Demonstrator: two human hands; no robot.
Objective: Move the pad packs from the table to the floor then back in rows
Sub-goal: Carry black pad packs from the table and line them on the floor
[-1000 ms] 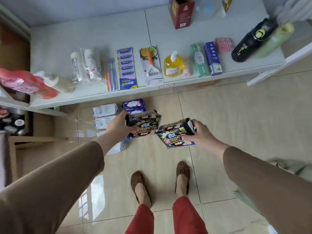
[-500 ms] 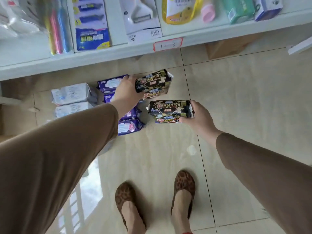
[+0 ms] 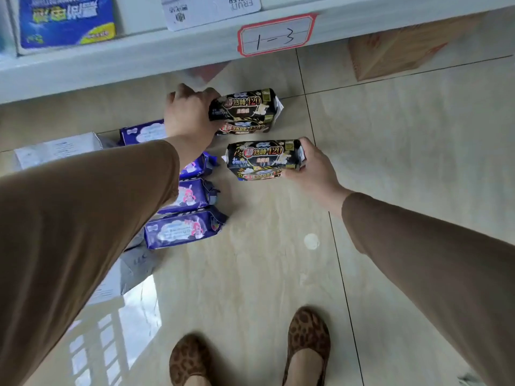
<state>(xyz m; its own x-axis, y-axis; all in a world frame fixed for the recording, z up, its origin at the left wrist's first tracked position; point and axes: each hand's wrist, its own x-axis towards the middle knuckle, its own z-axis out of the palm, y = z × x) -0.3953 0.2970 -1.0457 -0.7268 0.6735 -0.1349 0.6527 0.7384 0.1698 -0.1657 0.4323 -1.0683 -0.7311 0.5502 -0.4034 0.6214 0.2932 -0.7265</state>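
Left hand (image 3: 189, 115) grips two stacked black packs (image 3: 245, 111) at twelve o'clock; right hand (image 3: 309, 165) grasps another black pair (image 3: 264, 160) low above the floor (image 3: 404, 151). Risk: lower packs slip, skewing the row beside the purple packs (image 3: 184, 227).

Looks like a small shop or a mock retail setup. White display surface (image 3: 117, 65) with packaged goods laid flat near its edge: a blue retail pack (image 3: 67, 20), a carded fruit peeler (image 3: 211, 9). Red-bordered handwritten label (image 3: 276, 34) reading "1-3" stuck on the front edge, like a shelf or section marker. Cardboard carton (image 3: 395, 54) stored underneath. Glossy beige tile floor (image 3: 404, 140), several identical pad packs (image 3: 181, 229) lined up on it like stock.
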